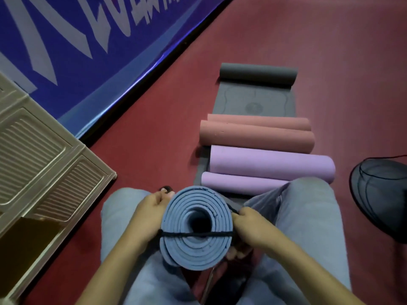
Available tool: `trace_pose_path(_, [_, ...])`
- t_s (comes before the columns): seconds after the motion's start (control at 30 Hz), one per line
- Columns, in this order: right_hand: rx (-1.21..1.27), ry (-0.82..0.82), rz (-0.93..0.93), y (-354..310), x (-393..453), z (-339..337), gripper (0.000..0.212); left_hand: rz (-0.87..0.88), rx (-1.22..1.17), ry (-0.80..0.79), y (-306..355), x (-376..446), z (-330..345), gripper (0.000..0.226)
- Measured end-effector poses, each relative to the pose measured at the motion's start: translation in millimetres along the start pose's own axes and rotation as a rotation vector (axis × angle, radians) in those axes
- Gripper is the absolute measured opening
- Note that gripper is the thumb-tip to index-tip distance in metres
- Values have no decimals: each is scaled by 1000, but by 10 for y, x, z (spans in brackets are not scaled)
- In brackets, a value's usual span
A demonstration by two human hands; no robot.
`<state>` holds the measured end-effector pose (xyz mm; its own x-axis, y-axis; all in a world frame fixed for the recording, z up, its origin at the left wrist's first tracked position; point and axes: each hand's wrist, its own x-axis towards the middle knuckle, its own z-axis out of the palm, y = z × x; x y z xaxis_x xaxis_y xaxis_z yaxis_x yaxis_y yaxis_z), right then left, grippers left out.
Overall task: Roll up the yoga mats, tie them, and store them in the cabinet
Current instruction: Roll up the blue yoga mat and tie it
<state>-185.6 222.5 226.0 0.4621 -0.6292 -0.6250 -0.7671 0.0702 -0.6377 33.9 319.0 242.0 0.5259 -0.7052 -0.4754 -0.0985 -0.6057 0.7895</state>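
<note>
Both hands, left hand (148,213) at 9 o'clock, right hand (248,225) at 3, grasp the cord (196,234), cinching 1 blue mat (196,227) upright.

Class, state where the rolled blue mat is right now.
In the head view, low and centre: the blue mat stands on end between the knees, left hand and right hand flanking it.

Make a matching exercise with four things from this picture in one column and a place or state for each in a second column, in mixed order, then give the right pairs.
Things:
1. blue mat
2. grey mat
3. black cord
4. cabinet

Places or states:
A. partly unrolled on the red floor
B. stretched across the end of the blue roll
C. stands at the left, by the blue banner
D. rolled, held upright between both hands

Pairs: 1-D, 2-A, 3-B, 4-C
</note>
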Motion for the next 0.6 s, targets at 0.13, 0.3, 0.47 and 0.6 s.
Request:
trace_pose_path(0.13, [544, -236, -12, -118, -106, -104, 12, -5, -175, 74, 5, 86, -97, 27])
trace_pose_path(0.3, [585, -106, -224, -105, 10, -89, 42, -37, -484, 98, 108, 158, -46, 7])
trace_pose_path(0.47, [275, 306, -294, 200, 325, 172, 50, 129, -364, 236, 98, 223, 138, 14])
trace_pose_path(0.6, [58, 466, -308, 358, 799, 266, 42, 306, -97, 292, 92, 209, 283, 18])
